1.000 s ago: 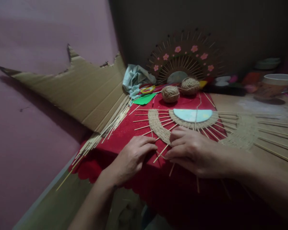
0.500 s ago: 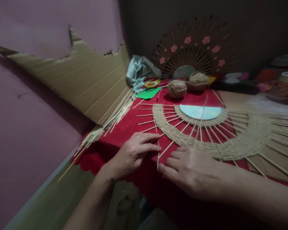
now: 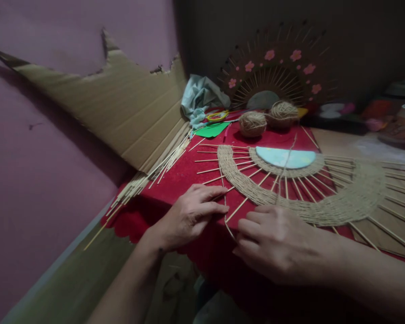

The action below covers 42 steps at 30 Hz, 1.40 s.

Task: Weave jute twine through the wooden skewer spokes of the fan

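A half-round woven piece (image 3: 256, 191) has thin sticks fanning out around a pale blue half-disc (image 3: 285, 157). At its left front edge, my left hand (image 3: 192, 211) has its thumb and finger stretched onto the twine (image 3: 224, 200) beside a stick end; its other fingers are hidden. The twine bends around the tip of another stick (image 3: 236, 210) and runs down to my right hand (image 3: 273, 238), whose curled fingers pinch it. A second strand (image 3: 285, 168) rises from behind my right hand across the half-disc toward the twine balls.
Two twine balls (image 3: 253, 123) sit at the back near yellow-handled scissors (image 3: 218, 116), green sheet (image 3: 212, 129) and crumpled cloth (image 3: 202, 96). Loose sticks (image 3: 138, 189) lie left on the red tablecloth (image 3: 162, 193). Cardboard (image 3: 121, 108) leans on the wall; a flowered fan (image 3: 270, 74) stands behind.
My right hand has moved slightly right, drawing the twine from hanging straight down to slanting around the stick tip. My left hand keeps its place on the work. The view has shifted slightly.
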### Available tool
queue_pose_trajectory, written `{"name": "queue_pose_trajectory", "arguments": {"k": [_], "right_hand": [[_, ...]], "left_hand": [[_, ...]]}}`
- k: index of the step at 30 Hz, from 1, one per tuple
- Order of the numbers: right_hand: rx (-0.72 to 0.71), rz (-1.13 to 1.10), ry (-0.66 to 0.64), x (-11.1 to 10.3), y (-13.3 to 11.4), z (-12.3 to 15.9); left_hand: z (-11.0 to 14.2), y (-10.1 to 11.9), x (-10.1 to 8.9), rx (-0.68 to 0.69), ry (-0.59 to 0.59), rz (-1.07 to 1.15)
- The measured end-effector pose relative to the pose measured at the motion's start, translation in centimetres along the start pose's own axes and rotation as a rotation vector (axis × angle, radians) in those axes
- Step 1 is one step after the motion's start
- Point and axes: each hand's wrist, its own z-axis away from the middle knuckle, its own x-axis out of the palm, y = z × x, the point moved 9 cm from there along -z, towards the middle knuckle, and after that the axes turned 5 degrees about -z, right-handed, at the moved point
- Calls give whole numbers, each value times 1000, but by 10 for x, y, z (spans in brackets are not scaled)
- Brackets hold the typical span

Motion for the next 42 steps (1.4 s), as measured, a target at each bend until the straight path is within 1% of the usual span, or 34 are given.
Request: {"name": "queue_pose_trajectory", "arguments": {"k": [3, 6, 8, 11, 20, 24, 27, 30, 33, 35, 39, 42], "right_hand": [[3, 3, -17, 2, 1, 2], [21, -11, -56, 9, 1, 2], [49, -31, -89, 15, 2, 2], [108, -77, -123, 18, 5, 1], [268, -264, -72, 4, 21, 3], [290, -282, -42, 1, 25, 3], [274, -283, -61, 2, 24, 2], [256, -278, -85, 4, 23, 2], [257, -276, -86, 5, 24, 3], [269, -302, -72, 4, 26, 4], [338, -412, -44, -2, 34, 6], [438, -444, -63, -5, 46, 10]], "left_hand": [[0, 3, 0, -17, -25, -8], [0, 4, -1, -75, -48, -15], [-1, 5, -2, -108, -54, -23], [-3, 9, 0, -120, -63, -42], [-4, 13, 4, -163, -90, -102], [-9, 20, 9, -150, -158, -195], [-12, 24, 15, -164, -227, -304], [-15, 32, 20, -159, -258, -441], [-18, 36, 23, -173, -251, -555], [-19, 37, 24, -182, -247, -576], [-20, 39, 20, -186, -196, -547], [-20, 40, 18, -194, -178, -499]]}}
